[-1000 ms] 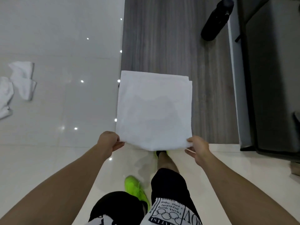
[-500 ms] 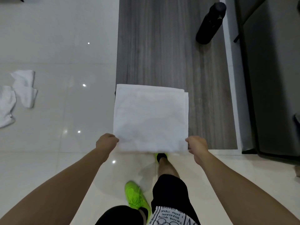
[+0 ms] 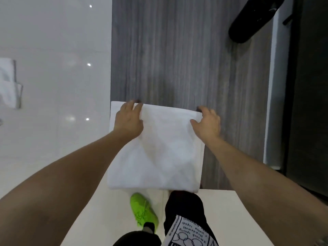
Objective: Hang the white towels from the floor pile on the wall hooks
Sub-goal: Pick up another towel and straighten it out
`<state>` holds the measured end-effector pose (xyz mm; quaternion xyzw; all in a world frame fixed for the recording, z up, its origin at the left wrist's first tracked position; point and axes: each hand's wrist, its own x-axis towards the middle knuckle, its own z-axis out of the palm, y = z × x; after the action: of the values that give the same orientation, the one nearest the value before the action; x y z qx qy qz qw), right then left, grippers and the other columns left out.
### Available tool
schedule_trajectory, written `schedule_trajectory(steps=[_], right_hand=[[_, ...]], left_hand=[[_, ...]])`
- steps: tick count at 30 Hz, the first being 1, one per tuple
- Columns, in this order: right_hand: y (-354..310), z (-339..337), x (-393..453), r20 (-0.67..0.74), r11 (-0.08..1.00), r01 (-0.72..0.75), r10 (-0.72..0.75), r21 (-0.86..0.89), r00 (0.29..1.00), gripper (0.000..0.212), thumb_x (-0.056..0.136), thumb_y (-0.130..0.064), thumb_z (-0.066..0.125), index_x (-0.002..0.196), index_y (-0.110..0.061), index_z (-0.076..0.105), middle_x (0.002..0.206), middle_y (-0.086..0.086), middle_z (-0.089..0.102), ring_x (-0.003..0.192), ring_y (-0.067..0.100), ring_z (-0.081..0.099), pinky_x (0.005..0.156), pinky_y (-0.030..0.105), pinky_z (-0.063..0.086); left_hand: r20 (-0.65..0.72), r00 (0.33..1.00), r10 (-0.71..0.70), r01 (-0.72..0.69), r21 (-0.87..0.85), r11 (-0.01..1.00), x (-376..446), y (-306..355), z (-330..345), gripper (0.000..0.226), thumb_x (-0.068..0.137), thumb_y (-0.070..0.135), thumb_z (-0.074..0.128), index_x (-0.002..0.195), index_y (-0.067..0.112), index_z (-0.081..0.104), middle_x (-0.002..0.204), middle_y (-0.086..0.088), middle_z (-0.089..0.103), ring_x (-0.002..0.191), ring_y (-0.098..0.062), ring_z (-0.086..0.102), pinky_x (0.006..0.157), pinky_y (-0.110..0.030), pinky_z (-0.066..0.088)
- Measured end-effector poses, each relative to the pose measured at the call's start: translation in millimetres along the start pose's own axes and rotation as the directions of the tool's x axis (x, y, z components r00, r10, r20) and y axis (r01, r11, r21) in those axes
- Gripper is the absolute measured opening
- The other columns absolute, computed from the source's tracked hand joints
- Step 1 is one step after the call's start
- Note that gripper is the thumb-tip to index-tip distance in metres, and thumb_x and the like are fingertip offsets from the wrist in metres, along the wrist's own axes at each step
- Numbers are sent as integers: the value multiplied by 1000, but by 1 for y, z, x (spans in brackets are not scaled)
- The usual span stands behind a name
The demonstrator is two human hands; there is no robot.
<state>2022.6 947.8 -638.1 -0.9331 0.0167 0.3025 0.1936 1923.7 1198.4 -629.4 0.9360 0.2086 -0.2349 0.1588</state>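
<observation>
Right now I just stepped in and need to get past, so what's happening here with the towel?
A person is holding a folded white towel flat against the grey wood-grain wall panel. The left hand and the right hand each grip its top edge near a corner, and the rest hangs down in front of their legs. More white towels lie on the glossy floor at far left. No hook is visible.

Both hands on top edge of folded white towel (image 3: 159, 153) against grey wood-grain panel (image 3: 177, 59): left hand (image 3: 128, 121) and right hand (image 3: 207, 124) gripping upper corners, more towels (image 3: 8, 86) far left, green shoe (image 3: 143, 210) below.
</observation>
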Motion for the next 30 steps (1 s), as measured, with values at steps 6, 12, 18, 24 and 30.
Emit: schedule_trajectory(steps=[6, 12, 18, 24, 30], right_hand=[[-4, 4, 15, 73, 961, 158, -145, -227, 987, 16, 89, -30, 63, 105, -28, 66, 112, 3, 63, 112, 29, 45, 86, 34, 31], [-4, 1, 7, 141, 934, 210, -175, -291, 974, 23, 81, -9, 58, 93, -27, 49, 113, 0, 60, 108, 26, 45, 81, 34, 28], [-5, 8, 2, 187, 894, 257, -200, -366, 962, 33, 84, -40, 67, 115, -31, 62, 123, 2, 47, 115, 28, 40, 97, 41, 34], [-1, 4, -6, 254, 863, 304, -214, -403, 943, 24, 84, -41, 64, 94, -21, 72, 106, 1, 54, 98, 28, 52, 80, 33, 42], [-16, -18, -32, 189, 912, 290, -243, -291, 951, 32, 89, -28, 59, 64, -8, 61, 59, 2, 47, 71, 28, 56, 60, 28, 39]], left_hand=[[132, 990, 50, -81, 241, 967, 31, -2, -4, 58, 85, 22, 62, 139, 25, 39, 137, -4, 48, 127, -29, 44, 112, -53, 26], [237, 970, 60, -104, 176, 979, 20, -6, -10, 28, 86, 17, 58, 114, 17, 59, 109, -8, 63, 97, -30, 57, 84, -39, 50], [234, 968, 88, -129, 166, 978, 1, -15, -1, 36, 88, 35, 64, 119, 16, 63, 142, -1, 39, 122, -26, 41, 93, -43, 50], [246, 967, 71, -123, 202, 972, -3, -20, 3, 26, 90, 27, 55, 113, 16, 61, 125, -2, 49, 97, -26, 54, 78, -39, 51], [278, 959, 53, -111, 197, 974, -24, -25, -17, 15, 84, 33, 57, 89, 22, 66, 94, 1, 64, 84, -22, 54, 70, -29, 43]])
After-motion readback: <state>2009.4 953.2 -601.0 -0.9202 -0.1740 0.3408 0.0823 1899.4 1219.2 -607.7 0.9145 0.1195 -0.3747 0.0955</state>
